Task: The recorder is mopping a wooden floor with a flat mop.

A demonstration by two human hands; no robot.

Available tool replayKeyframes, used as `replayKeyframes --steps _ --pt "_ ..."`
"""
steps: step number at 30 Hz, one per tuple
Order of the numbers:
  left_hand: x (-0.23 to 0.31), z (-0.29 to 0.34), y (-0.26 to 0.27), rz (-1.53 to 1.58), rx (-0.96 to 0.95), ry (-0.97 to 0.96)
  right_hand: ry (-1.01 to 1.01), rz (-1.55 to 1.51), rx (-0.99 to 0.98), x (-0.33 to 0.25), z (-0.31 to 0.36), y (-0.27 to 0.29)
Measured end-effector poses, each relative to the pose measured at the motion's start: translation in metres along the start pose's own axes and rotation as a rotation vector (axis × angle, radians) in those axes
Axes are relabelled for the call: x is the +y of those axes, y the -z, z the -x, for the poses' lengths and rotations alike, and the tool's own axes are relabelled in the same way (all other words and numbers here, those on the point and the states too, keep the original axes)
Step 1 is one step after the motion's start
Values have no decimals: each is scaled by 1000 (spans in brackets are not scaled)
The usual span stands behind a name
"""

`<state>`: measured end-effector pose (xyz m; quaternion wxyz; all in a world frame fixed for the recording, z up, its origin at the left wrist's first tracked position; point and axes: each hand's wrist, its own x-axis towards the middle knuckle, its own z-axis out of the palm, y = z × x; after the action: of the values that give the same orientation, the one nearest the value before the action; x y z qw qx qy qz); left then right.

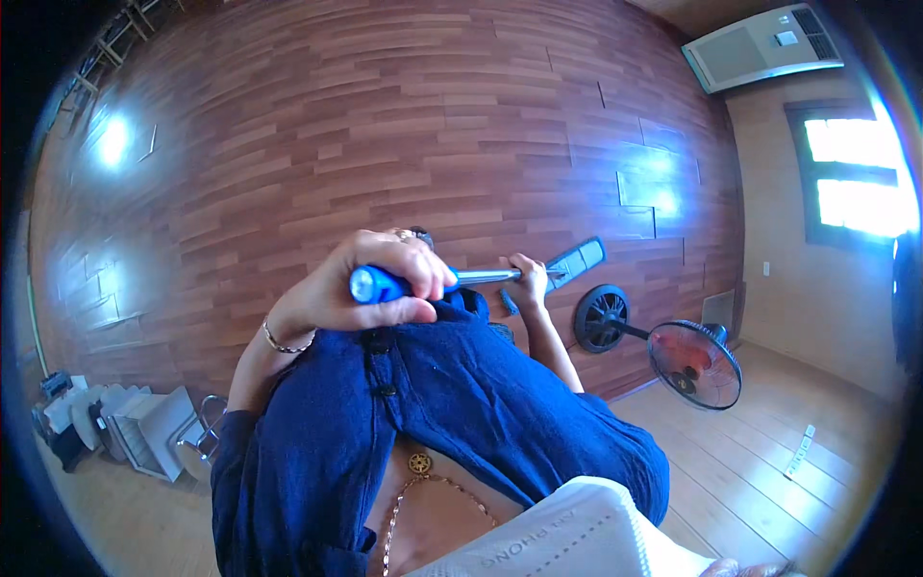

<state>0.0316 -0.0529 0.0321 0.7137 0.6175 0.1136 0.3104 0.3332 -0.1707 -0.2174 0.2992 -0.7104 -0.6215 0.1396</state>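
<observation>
- Left hand: fingers curled, clamped around the blue grip of the mop.
- Right hand: at three o'clock from the left, wrapped around the metal pole.
- Mop head: at two o'clock from the right hand.

Featured, at right, a black standing fan, a bright window in a pale wall and an off-white air conditioner.
</observation>
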Motion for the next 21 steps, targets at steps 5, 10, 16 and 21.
replayKeyframes --steps 5,10,16,21 --pt "-2 -31 0 -99 -106 6 -14 80 34 12 -25 17" --pt "-4 -39 -6 -245 -151 -17 -7 56 5 47 -65 8" --pt "-24 -32 -18 -341 -31 -40 113 -62 -74 67 -131 -22" --pt "6 -11 -23 -547 142 -67 196 8 -370 12 -188 -44"
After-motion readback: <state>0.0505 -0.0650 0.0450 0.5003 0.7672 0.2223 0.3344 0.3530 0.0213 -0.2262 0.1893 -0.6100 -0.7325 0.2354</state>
